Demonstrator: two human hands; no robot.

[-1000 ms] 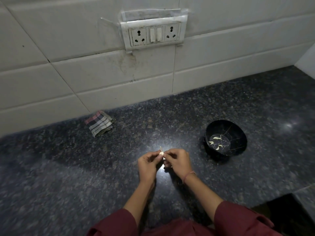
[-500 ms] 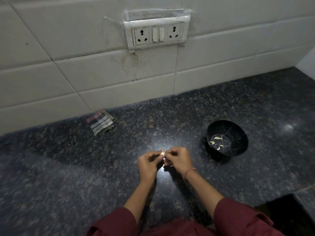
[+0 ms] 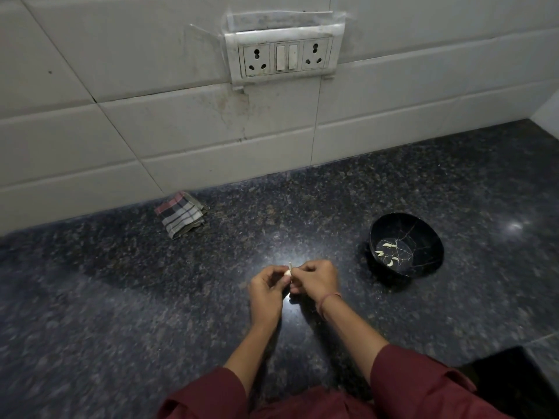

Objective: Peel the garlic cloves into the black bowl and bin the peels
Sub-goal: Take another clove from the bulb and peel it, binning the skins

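We are pinching a garlic clove (image 3: 287, 272) between the curled fingertips of our left hand (image 3: 266, 290) and right hand (image 3: 316, 281), over the counter (image 3: 121, 297) near its front edge. Peeled cloves (image 3: 388, 245) are lying in the black bowl (image 3: 429, 237) toward the right edge. A checked cloth (image 3: 181, 213) is lying at the back edge.

A small pale garlic clove (image 3: 286, 272) is pinched between the fingertips of the left hand (image 3: 267, 290) and right hand (image 3: 317, 281), a thin strip of peel (image 3: 290, 264) sticking up from it. Off to the right, the black bowl (image 3: 425, 234) stands upright on the desk (image 3: 181, 297), pale crack-like lines inside, with a few peeled cloves (image 3: 389, 245) lying on its bottom.
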